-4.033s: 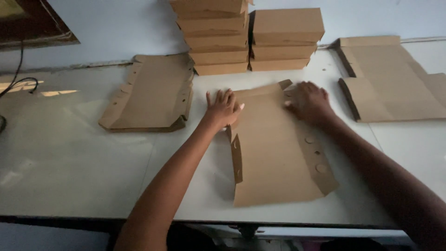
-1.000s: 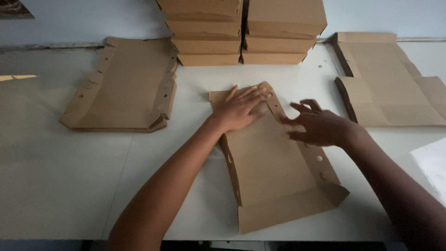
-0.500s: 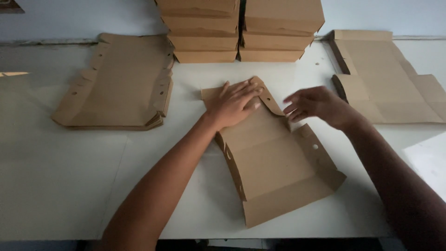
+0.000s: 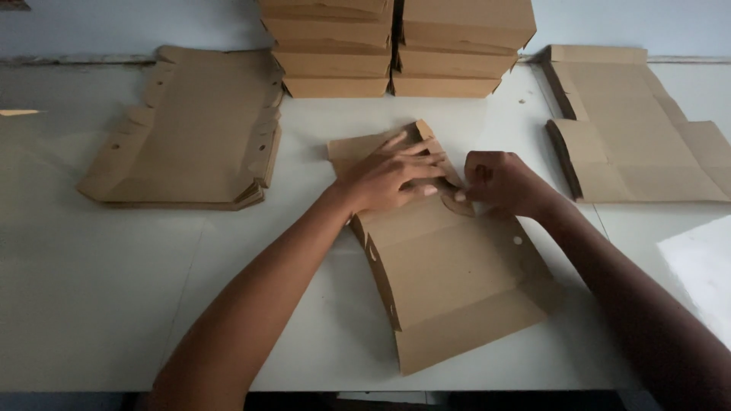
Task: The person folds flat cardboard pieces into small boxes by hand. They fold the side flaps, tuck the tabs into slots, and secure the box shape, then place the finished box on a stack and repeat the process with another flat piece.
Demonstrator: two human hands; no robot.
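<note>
A broad white worktable (image 4: 114, 304) fills the frame beneath a pale blue wall (image 4: 137, 27) along the top edge, dimly lit, brighter at lower right.

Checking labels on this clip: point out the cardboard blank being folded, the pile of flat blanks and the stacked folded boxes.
cardboard blank (image 4: 449, 281), head view, on its bare centre panel.
pile of flat blanks (image 4: 194, 137), head view, on the top sheet's middle.
stacked folded boxes (image 4: 335, 61), head view, on the left stack's front.
</note>
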